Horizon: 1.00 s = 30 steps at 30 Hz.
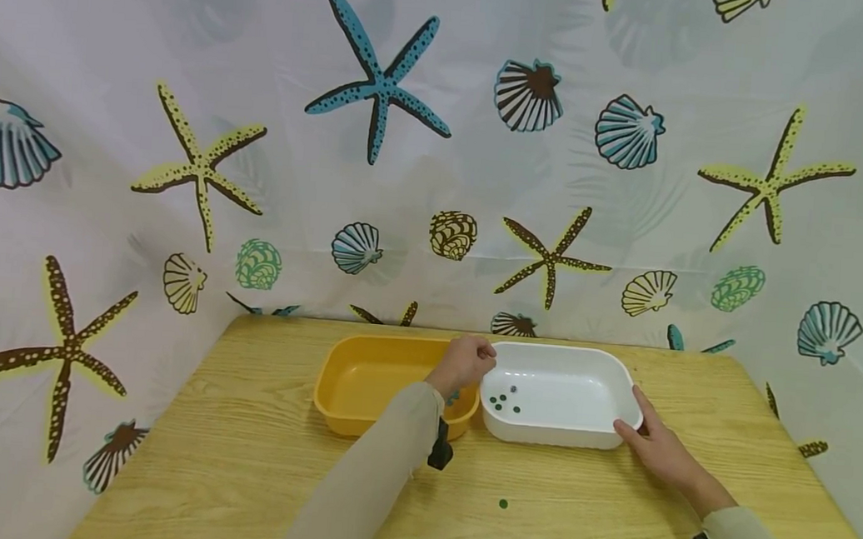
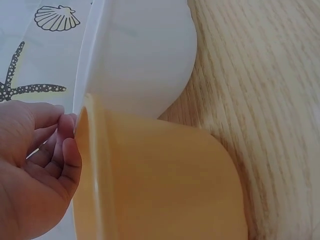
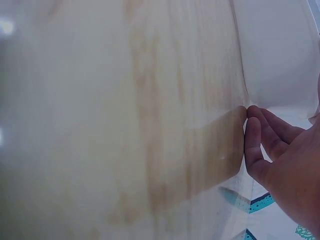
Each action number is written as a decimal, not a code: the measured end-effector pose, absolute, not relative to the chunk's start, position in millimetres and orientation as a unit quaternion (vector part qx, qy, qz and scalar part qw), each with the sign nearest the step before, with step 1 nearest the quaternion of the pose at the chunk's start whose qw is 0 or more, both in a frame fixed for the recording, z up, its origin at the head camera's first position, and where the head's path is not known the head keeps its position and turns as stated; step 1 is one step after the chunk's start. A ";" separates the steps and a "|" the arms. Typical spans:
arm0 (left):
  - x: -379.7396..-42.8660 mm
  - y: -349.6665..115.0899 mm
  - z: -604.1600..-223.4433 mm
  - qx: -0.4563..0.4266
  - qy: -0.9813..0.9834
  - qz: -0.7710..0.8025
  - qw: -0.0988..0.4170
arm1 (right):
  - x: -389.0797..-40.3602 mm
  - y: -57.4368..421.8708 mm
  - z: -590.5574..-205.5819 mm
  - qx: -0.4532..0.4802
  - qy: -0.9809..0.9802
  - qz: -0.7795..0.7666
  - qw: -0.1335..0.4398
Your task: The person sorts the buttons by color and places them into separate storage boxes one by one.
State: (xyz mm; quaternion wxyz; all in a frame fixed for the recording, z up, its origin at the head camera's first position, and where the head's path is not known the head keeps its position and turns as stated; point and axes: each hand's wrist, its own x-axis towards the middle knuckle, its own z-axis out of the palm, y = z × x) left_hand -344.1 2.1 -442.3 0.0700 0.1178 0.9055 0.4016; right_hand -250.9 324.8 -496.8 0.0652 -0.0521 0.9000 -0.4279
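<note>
My left hand (image 1: 464,364) hovers where the orange basin (image 1: 324,383) and the white basin (image 1: 555,435) meet. In the left wrist view its fingers (image 2: 70,155) are curled, thumb and fingertips together beside the orange rim, and no piece shows between them. At the white basin's right end, my right hand (image 1: 656,444) grips the rim, thumb toward the front corner. Several small dark green pieces (image 1: 503,398) lie at the left of the white basin's floor. Bluish pieces (image 1: 453,397) show in the orange basin, partly behind the left forearm.
One green piece (image 1: 503,503) lies on the wooden table (image 1: 238,456) in front of the basins. Behind the table hangs a white curtain (image 1: 446,162) printed with shells and starfish, and it also runs along both sides.
</note>
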 end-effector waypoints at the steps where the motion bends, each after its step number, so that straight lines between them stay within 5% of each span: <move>1: -343.8 1.6 -442.4 0.122 0.904 0.404 0.068 | -251.0 324.7 -496.5 -0.052 0.900 -0.428 0.066; 30: -256.2 -22.5 -433.4 0.320 0.862 0.366 0.144 | -248.1 320.5 -495.6 -0.039 0.903 -0.419 0.083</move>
